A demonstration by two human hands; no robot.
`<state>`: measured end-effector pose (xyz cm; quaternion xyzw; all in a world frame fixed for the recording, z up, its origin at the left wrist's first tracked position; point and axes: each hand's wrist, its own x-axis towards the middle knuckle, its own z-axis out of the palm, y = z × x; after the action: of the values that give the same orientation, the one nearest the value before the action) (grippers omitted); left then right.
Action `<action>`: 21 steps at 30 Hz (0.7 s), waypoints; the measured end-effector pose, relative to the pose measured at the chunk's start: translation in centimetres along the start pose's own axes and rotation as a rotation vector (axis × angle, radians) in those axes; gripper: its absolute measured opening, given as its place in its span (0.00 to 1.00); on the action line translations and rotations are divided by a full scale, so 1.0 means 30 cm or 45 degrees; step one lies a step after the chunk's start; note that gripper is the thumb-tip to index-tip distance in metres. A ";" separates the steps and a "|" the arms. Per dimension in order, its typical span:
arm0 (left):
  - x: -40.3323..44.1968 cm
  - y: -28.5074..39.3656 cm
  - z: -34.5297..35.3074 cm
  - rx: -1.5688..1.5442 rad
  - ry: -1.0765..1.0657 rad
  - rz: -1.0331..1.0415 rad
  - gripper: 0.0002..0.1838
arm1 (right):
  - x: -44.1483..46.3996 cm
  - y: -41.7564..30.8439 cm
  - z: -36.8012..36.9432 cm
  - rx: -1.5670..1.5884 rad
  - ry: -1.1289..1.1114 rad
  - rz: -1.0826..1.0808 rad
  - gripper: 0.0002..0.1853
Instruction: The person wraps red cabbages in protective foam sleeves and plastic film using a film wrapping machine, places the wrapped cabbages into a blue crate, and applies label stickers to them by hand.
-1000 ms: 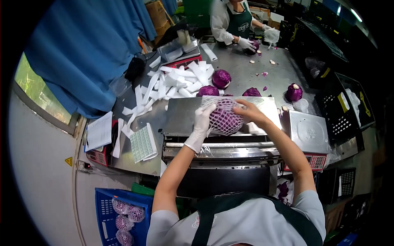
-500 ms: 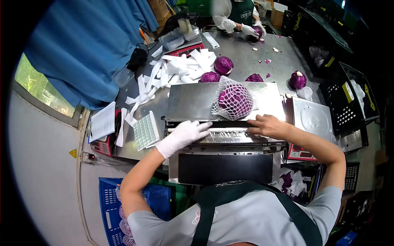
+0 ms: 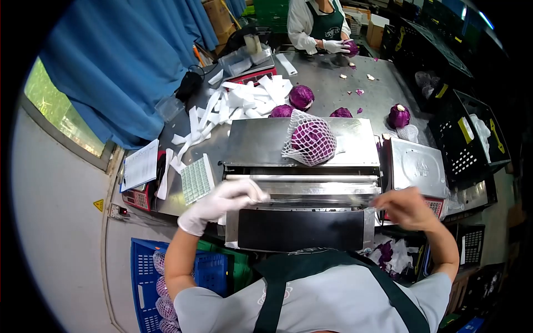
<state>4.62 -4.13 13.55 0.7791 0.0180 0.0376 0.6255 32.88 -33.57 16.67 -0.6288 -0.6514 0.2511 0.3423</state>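
My left hand (image 3: 226,201), in a white glove, pinches one end of a stretch of clear plastic film (image 3: 319,200) at the left of the wrapping machine. My bare right hand (image 3: 410,208) is closed at the film's other end, slightly blurred. The film spans the gap between the roller (image 3: 305,178) and the black plate (image 3: 300,230). On the machine's steel top (image 3: 255,139) rests a purple cabbage (image 3: 312,141) in a white foam net, beyond both hands.
Purple cabbages (image 3: 301,97) and a heap of white foam strips (image 3: 244,102) lie behind the machine. A label sheet (image 3: 197,178) is at left, a scale (image 3: 417,166) at right. Across the table a co-worker (image 3: 327,28) holds a cabbage. A blue crate (image 3: 145,283) stands lower left.
Both hands have drawn back from the roller toward my body and moved farther apart, pulling film over the front of the machine. The netted cabbage stays on top.
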 end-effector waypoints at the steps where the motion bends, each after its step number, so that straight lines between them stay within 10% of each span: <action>1: 0.005 0.073 -0.011 -0.144 0.096 0.132 0.09 | 0.002 -0.065 -0.050 0.155 0.100 0.093 0.10; 4: 0.116 0.180 -0.089 -0.178 0.430 0.514 0.10 | 0.133 -0.005 -0.134 0.497 0.504 -0.499 0.06; 7: 0.346 0.017 -0.171 0.446 0.645 0.433 0.17 | 0.420 0.147 -0.137 0.288 0.795 -0.365 0.10; 11: 0.474 -0.145 -0.160 0.868 0.168 0.050 0.53 | 0.579 0.592 0.022 -0.233 0.198 0.046 0.60; 13: 0.480 -0.374 -0.151 0.995 0.179 -0.028 0.62 | 0.532 0.502 0.115 -0.012 -0.029 0.075 0.67; 15: 0.478 -0.418 -0.076 0.529 0.217 0.172 0.60 | 0.524 0.532 0.192 -0.227 0.133 -0.050 0.66; 21: 0.513 -0.377 -0.036 0.739 0.458 -0.063 0.49 | 0.540 0.526 0.199 -0.016 0.363 0.034 0.60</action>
<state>20.10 0.53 3.29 0.9048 0.1569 0.1525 0.3653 38.94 -15.58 3.00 -0.6687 -0.5895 0.1598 0.4240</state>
